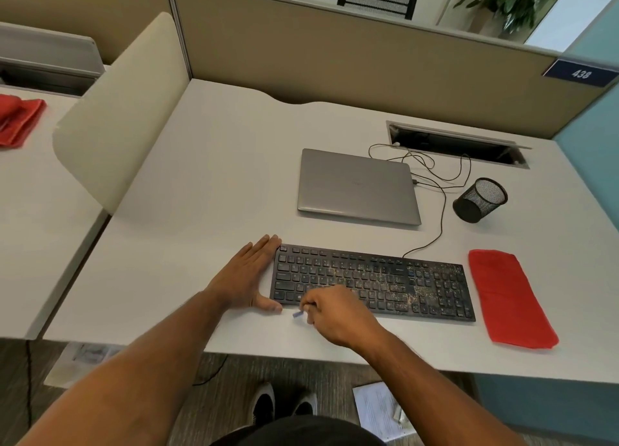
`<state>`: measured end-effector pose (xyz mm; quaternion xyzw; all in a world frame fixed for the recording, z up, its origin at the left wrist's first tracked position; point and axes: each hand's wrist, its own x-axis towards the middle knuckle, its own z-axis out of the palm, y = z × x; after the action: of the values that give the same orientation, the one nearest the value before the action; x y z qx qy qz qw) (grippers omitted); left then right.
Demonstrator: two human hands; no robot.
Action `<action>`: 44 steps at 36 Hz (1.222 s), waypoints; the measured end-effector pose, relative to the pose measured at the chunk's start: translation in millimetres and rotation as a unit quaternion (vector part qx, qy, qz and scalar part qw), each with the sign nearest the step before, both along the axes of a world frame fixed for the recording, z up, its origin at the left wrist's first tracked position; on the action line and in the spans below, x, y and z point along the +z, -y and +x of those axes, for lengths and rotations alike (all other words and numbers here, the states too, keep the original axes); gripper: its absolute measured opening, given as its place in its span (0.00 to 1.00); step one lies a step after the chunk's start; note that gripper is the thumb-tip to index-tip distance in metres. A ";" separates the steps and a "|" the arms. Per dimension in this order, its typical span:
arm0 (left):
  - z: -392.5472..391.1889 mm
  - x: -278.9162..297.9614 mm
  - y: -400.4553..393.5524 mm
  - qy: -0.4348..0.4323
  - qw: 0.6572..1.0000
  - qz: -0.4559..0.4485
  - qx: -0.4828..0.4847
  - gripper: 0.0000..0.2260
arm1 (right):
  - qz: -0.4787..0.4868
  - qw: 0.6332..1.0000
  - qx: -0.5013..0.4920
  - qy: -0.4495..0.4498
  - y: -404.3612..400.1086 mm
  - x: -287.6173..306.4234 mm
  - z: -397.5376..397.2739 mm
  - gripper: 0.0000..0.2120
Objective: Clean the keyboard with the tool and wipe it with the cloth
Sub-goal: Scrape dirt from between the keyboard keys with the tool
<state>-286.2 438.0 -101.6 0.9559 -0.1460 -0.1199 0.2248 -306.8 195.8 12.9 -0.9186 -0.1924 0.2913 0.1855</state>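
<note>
- Person's dark lap and two shoes (284, 407), bottom centre of the frame, nearest the lens; both bare forearms reached up from the lower edge toward the desk.
- Desk (214, 184), pale grey, filled the middle of the frame; tan partition (335, 64) along its far edge, bearing a blue plate numbered 438 at upper right.
- Rounded cream divider (120, 110), left of centre, stood between this desk and the neighbouring one.
- Laptop (358, 186), silver, lid closed, lay centre right, beyond the keyboard and apart from it.
- Keyboard (432, 285), black, lay lower centre near the desk's front edge; pale crumbs were scattered over its middle and right keys; its cable ran up toward a cable slot (459, 144).
- Cloth (509, 298), red, folded flat, lay just beside the keyboard's right end, lower right.
- Second red cloth (18, 120), at the left edge on the neighbouring desk.
- Left hand (248, 275), flat on the desk with fingers straight and together, rested against the keyboard's left end, thumb at its front corner; it gripped nothing.
- Right hand (335, 311), fingers curled, hovered over the keyboard's front left rows and pinched the tool.
- Mesh pen cup (480, 199), black, tipped on its side, right of the laptop.
- Papers (378, 408), on the floor at bottom right.
- Tool (297, 314), small and bluish, only its end showing below the right fingers, just in front of the keyboard's front edge.
</note>
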 end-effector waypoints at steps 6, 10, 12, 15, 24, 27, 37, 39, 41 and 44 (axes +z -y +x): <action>-0.4 0.3 0.2 0.001 1.000 0.001 0.000 0.65 | 0.051 0.996 -0.048 0.056 0.0 -0.7 0.5 0.12; 0.3 0.8 0.3 0.000 1.000 0.002 0.000 0.65 | 0.006 1.000 -0.014 0.025 -2.9 -0.4 1.2 0.13; 0.2 0.4 0.4 0.002 1.000 0.004 0.000 0.64 | -0.002 1.000 0.001 -0.004 -3.7 1.2 3.9 0.12; 0.0 0.7 0.8 0.005 1.000 0.007 -0.002 0.65 | 0.040 0.999 -0.025 0.015 -6.0 4.9 4.8 0.11; -0.8 1.2 0.9 0.007 1.000 0.003 0.001 0.64 | -0.009 0.997 0.072 0.015 -14.5 0.9 4.5 0.11; -0.6 1.9 1.0 0.007 1.000 0.004 0.002 0.65 | 0.037 0.999 0.029 0.024 -12.6 6.6 7.1 0.11; -1.1 1.9 1.7 0.005 1.000 0.007 0.006 0.65 | 0.014 0.998 0.037 -0.046 -14.4 5.2 9.1 0.10; -1.1 2.8 1.5 0.006 1.000 0.010 0.002 0.65 | 0.039 0.998 0.004 -0.040 -14.5 7.1 9.4 0.10; -0.8 3.3 1.7 0.006 1.000 0.011 0.003 0.65 | 0.070 0.997 -0.039 -0.018 -13.6 6.2 10.6 0.11; -0.3 3.5 1.9 0.003 1.000 0.012 0.004 0.65 | 0.037 0.999 -0.030 0.014 -11.3 5.9 13.2 0.11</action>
<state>-286.5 436.1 -98.1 0.9594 -0.1413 -0.1180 0.2137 -293.6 207.2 18.8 -0.9203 -0.1779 0.2657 0.2254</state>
